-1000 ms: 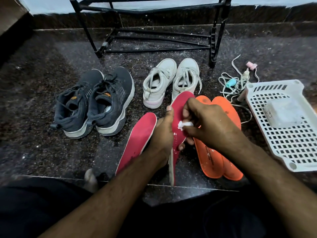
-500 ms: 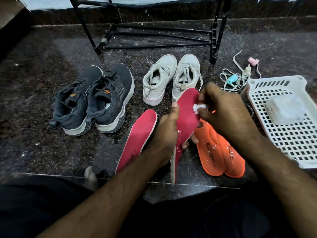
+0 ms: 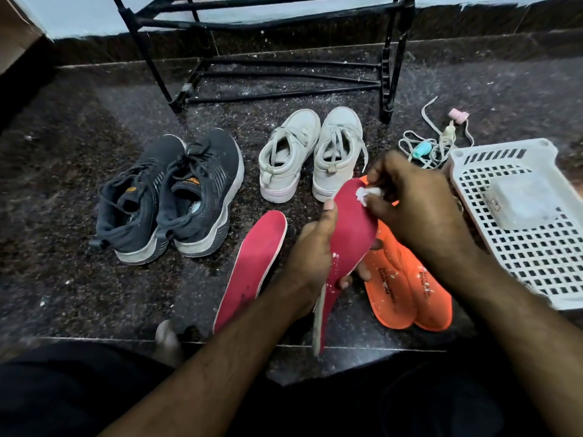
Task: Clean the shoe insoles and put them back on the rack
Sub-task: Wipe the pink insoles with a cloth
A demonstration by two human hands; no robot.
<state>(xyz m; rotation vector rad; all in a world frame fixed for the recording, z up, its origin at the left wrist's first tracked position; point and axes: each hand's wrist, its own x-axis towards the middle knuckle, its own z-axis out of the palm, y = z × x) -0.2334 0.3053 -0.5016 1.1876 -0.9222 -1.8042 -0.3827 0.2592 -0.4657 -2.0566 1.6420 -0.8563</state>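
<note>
Down on the dark speckled stone floor (image 3: pixel 79 247), wiping step in hand. Left hand (image 3: pixel 310 263) wrapped around the middle of a red foam shoe insole (image 3: pixel 351 228), held on edge, toe end up toward 12 o'clock. Right hand (image 3: pixel 419 209) at 2 o'clock of the left, fingers curled, pinching a small wad of white tissue (image 3: pixel 367 193) against the toe end of that insole. White crumbs dotted along the insole's lower edge, so cleaning judged unfinished. Next move likely a stroke down toward the heel with a firm left grip, since the thin foam bends easily.

Second red foam insole (image 3: pixel 252 266) flat on the floor at 9 o'clock of the left hand. Two orange foam insoles (image 3: pixel 407 288) flat at 4 o'clock, partly under the held one. Black metal shoe rack (image 3: pixel 284 58) at 12 o'clock, well apart, nothing visible on its lower bars. Pair of grey-white sneakers (image 3: pixel 312 152) between rack and hands.
</note>
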